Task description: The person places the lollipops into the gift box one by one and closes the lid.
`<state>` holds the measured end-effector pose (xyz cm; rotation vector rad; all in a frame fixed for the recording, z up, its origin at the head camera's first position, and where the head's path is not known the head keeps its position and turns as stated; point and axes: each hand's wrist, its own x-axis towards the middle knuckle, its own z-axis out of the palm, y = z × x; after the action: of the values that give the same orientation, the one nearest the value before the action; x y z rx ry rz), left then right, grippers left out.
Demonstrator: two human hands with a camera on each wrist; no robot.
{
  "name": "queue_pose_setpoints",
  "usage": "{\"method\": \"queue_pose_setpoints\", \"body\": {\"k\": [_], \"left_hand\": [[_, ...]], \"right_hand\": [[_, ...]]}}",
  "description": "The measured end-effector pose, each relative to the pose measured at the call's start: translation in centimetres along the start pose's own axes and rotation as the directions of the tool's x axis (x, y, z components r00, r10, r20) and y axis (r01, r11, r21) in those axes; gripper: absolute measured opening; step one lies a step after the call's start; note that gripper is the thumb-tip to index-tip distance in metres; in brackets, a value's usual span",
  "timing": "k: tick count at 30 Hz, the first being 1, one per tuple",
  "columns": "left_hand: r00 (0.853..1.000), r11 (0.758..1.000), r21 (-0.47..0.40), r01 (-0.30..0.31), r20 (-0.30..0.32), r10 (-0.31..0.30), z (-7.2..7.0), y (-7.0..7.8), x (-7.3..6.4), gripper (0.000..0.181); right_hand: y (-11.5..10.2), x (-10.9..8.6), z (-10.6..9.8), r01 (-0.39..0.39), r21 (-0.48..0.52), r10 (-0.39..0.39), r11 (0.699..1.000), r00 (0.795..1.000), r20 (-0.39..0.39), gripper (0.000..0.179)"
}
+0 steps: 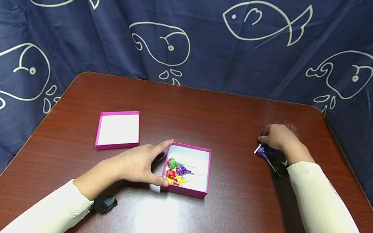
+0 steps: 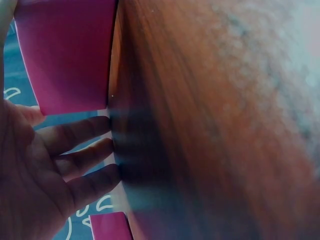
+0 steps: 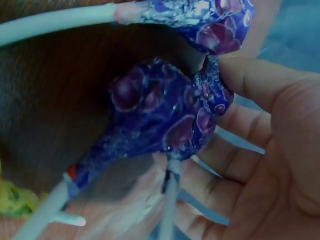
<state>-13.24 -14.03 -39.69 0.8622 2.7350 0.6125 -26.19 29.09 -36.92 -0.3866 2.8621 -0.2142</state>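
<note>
My left hand (image 1: 142, 164) spans the left side of a pink box (image 1: 183, 191), thumb at its near corner and forefinger at the far one. In the left wrist view its other fingers (image 2: 92, 185) reach down beside the box wall. Inside lie several wrapped lollipops: green (image 1: 172, 163), purple (image 1: 182, 170), red (image 1: 170, 173) and yellow (image 1: 179, 180). At the table's right, my right hand (image 1: 281, 139) holds a purple-wrapped lollipop (image 3: 205, 120) by its head between thumb and fingers. Two more purple lollipops (image 3: 145, 110) are close by; fingers partly hide the contact.
A pink box lid (image 1: 119, 129), white inside, lies left of the box on the brown table (image 1: 216, 117). Something yellow (image 3: 17, 200) shows at the edge of the right wrist view. A dark blue curtain (image 1: 203, 19) with fish and whale drawings hangs behind the table.
</note>
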Motion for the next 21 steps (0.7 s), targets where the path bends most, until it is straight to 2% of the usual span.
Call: {"method": "queue_pose_setpoints", "body": {"k": [5, 12, 17, 21], "left_hand": [[1.0, 1.0, -0.005, -0.002, -0.004, 0.002, -0.1, 0.0, 0.0, 0.115], [1.0, 1.0, -0.014, -0.009, -0.001, 0.009, 0.0, -0.1, 0.0, 0.116], [1.0, 1.0, -0.012, -0.007, 0.002, 0.007, -0.1, 0.0, 0.1, 0.116], [1.0, 1.0, -0.003, -0.007, 0.0, 0.007, -0.1, 0.0, 0.0, 0.116]], "right_hand": [[0.0, -0.1, -0.2, 0.043, 0.025, -0.042, 0.999, 0.998, -0.047, 0.023], [-1.2, -0.3, -0.7, 0.078, 0.125, -0.065, 0.989, 0.992, -0.105, 0.023], [-3.5, -0.6, -1.9, 0.148, 0.196, -0.115, 0.969, 0.979, -0.169, 0.022], [-6.4, -1.2, -2.9, 0.232, 0.246, -0.178, 0.941, 0.959, -0.221, 0.022]]}}
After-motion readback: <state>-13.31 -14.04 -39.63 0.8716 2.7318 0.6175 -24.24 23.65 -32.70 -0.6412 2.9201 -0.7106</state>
